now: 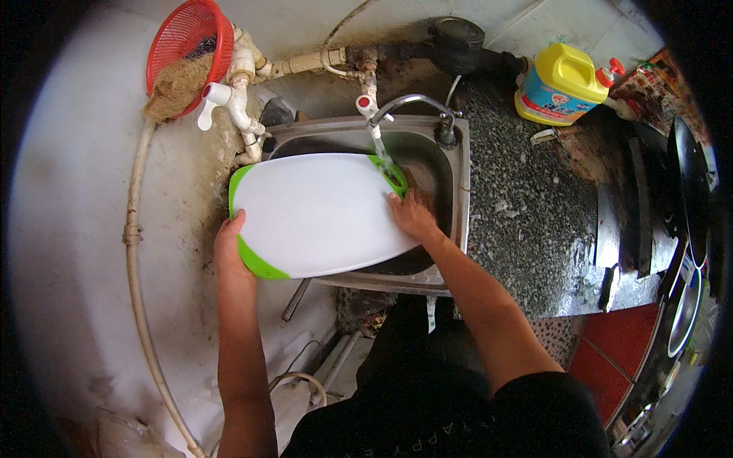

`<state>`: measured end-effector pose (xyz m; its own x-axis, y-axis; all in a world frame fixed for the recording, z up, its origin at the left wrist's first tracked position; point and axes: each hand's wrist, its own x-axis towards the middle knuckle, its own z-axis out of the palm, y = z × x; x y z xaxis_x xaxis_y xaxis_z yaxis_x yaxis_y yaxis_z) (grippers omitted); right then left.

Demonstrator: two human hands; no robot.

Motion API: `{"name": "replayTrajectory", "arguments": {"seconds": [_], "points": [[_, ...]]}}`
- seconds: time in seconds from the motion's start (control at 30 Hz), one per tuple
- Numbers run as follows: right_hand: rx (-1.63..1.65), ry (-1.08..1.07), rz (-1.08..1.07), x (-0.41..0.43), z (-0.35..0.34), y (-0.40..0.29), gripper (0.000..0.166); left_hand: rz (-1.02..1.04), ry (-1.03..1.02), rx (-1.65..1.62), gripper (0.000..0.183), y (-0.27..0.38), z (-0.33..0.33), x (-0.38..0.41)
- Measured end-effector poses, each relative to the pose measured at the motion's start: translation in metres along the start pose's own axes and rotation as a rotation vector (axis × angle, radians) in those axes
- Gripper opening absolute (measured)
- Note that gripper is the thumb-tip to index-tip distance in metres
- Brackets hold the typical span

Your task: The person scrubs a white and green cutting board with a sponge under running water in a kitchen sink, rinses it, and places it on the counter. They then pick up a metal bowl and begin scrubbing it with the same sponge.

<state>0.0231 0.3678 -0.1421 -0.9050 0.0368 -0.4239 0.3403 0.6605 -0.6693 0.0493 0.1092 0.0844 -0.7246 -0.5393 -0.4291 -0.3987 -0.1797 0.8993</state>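
A white plastic cutting board with green corners (320,214) lies across the top of a stainless steel sink (461,200). My left hand (232,237) grips its left end, the thumb on the upper face and the fingers hidden beneath. At the board's right end, my right hand (415,214) holds the edge just below the green handle slot. Water runs from a white tap with a red cap (366,106) onto the green corner by that slot. Beside this tap, a curved chrome faucet (415,98) arches over the sink's back rim.
A speckled stone counter (527,229) adjoins the sink on the right, with a yellow detergent jug (561,86) at its back. A cleaver (608,226) and dark pans stand farther right. On the left wall hang a red plastic basket (220,54) and a pipe (133,200).
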Motion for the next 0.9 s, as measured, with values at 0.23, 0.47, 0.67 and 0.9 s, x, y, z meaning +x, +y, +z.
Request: {"name": "replayTrajectory", "arguments": {"seconds": [0.23, 0.47, 0.67, 0.9], "points": [[-0.084, -0.068, -0.087, 0.092, 0.047, -0.024, 0.08, -0.013, 0.041, 0.038, 0.039, -0.007, -0.003, 0.026], [-0.106, -0.082, -0.222, 0.1, 0.055, -0.075, 0.075, 0.164, -0.046, 0.119, 0.039, 0.004, 0.011, 0.003], [0.165, -0.105, -0.602, 0.039, 0.038, -0.159, 0.069, 0.148, 0.015, 0.236, 0.038, 0.015, 0.032, 0.005], [0.217, -0.166, -0.948, -0.126, -0.029, -0.158, 0.06, 0.146, -0.013, 0.094, 0.042, 0.009, 0.019, 0.006]]}}
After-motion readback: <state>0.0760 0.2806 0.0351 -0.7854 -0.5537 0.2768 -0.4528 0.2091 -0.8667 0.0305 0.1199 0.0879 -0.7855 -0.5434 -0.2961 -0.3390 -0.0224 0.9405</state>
